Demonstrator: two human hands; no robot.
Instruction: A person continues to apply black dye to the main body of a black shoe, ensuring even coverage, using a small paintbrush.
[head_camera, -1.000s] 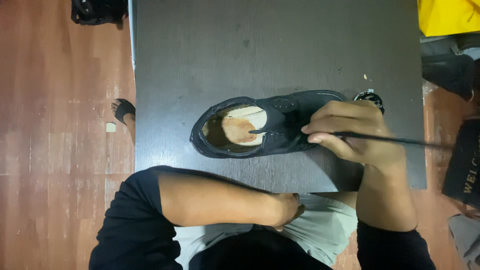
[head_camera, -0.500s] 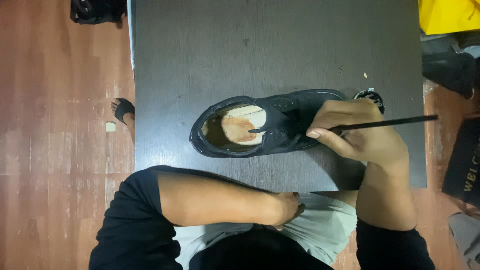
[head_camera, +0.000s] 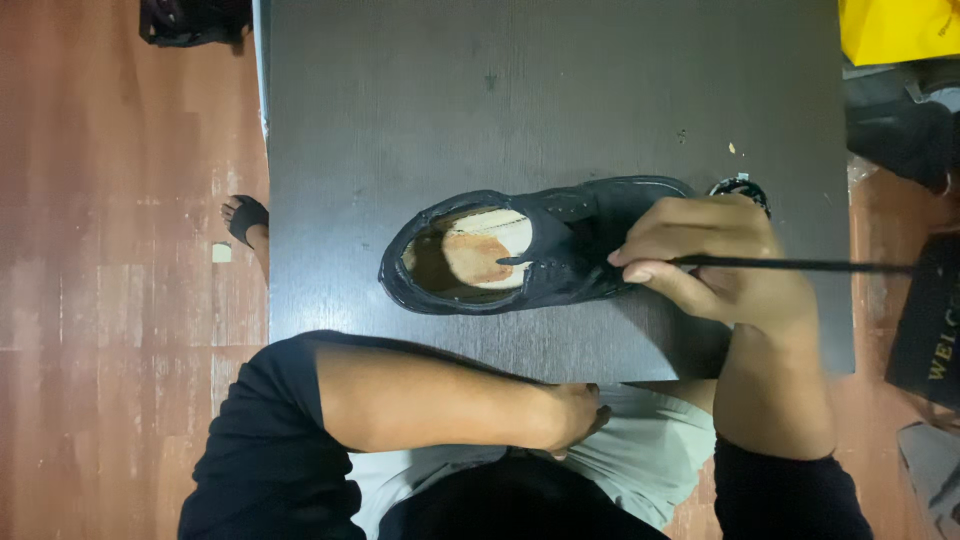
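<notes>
A black shoe (head_camera: 530, 250) lies on its side on the dark table (head_camera: 500, 100), its opening facing left and showing a tan insole. My right hand (head_camera: 715, 265) rests over the toe half of the shoe and pinches a black shoelace (head_camera: 800, 265), which runs taut to the right past the table's edge. My left hand (head_camera: 570, 415) lies curled in my lap below the table's near edge, holding nothing that I can see.
A small round black tin (head_camera: 745, 187) sits just beyond my right hand. A yellow bag (head_camera: 900, 30) is at the top right, dark bags (head_camera: 930, 320) at the right. A foot in a sandal (head_camera: 245, 220) rests on the wooden floor at the left.
The lace in my right hand has swung from slanting up-right to level and reaches farther right. My left hand has stayed in my lap.
</notes>
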